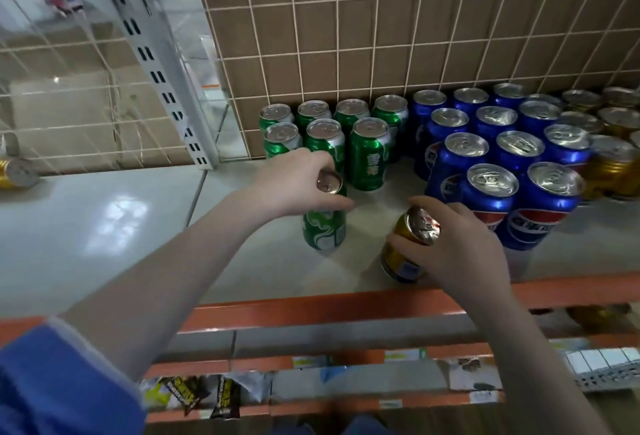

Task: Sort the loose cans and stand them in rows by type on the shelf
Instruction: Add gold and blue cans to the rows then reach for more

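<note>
Here left hand (294, 185) grips green can (324, 226), right hand (460, 247) gold can (405, 247) (blue cans (491, 199) just beside).

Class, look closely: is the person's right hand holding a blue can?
No, the right hand grips a gold can, tilted, near the shelf's front edge.

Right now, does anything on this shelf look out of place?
Yes. One gold can lies on its side at the far left, beyond the upright, away from the gold rows on the right. The gold can in the right hand is tilted, not standing.
</note>
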`<action>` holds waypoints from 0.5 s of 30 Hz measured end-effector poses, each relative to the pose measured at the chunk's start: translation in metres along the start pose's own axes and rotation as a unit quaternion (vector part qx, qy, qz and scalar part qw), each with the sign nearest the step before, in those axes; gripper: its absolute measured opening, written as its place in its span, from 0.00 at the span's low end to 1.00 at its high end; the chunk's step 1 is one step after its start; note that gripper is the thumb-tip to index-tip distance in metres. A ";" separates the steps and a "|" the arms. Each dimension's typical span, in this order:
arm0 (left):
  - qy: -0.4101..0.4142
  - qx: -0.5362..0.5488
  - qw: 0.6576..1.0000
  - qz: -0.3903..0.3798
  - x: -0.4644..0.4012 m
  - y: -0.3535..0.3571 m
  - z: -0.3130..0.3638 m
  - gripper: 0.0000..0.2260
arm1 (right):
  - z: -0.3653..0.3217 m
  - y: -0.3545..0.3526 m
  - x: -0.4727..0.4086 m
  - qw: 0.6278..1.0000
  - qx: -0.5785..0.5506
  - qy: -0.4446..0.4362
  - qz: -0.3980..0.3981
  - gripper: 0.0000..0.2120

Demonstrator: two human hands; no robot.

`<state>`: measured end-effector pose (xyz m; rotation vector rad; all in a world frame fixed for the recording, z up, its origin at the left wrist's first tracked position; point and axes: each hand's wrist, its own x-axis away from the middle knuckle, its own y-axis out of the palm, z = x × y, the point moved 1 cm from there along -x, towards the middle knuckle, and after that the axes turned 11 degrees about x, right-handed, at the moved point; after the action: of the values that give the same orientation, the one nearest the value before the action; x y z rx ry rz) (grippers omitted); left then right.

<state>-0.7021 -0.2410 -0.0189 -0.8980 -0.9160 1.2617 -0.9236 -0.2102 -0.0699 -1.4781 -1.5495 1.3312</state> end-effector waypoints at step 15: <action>0.163 -0.102 0.976 -0.105 -0.021 -0.036 -0.004 0.22 | -0.003 0.001 -0.003 0.999 -0.003 0.028 0.018 0.28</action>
<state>-0.6863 -0.2649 0.0112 -1.1018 -0.8604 0.8187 -0.9202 -0.2123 -0.0689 -1.5414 -1.4978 1.2957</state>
